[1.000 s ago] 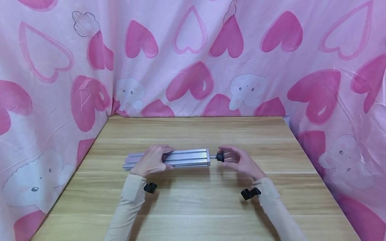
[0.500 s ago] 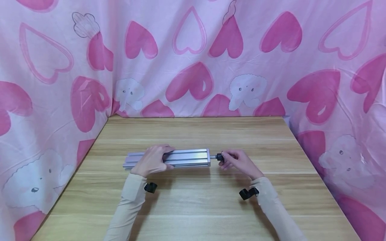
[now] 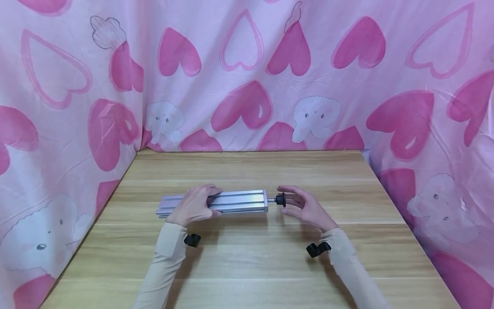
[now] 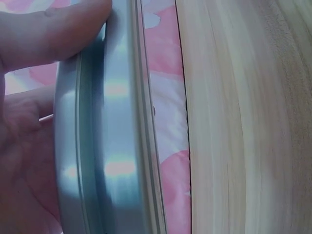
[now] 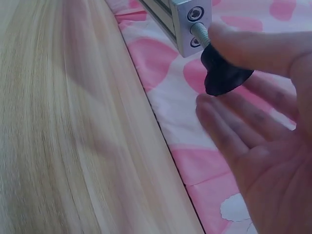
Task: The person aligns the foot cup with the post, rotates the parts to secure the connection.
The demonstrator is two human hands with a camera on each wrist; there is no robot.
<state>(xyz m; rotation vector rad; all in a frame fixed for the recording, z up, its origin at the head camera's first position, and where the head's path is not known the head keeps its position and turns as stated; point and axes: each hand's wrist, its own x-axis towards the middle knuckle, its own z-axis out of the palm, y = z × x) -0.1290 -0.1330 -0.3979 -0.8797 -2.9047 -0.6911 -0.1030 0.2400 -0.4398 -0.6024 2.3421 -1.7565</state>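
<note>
A silver aluminium profile with long grooves lies crosswise above the table, gripped by my left hand near its left half. In the left wrist view, the thumb presses along the grooved side. At the right end, a threaded rod sticks out of an end plate and carries a black levelling foot. My right hand is around this foot with fingers spread and thumb apart from them. In the right wrist view the thumb overlaps the foot's edge; whether it touches, I cannot tell.
The wood-grain table spreads under both hands. Pink curtains with hearts hang behind it and on both sides. A black bracket sits at the left wrist and another bracket at the right.
One second ago the right fingers were spread around the foot; half a second ago they pinched it. Now they have let go and spread again. The left hand keeps its grip on the profile.
</note>
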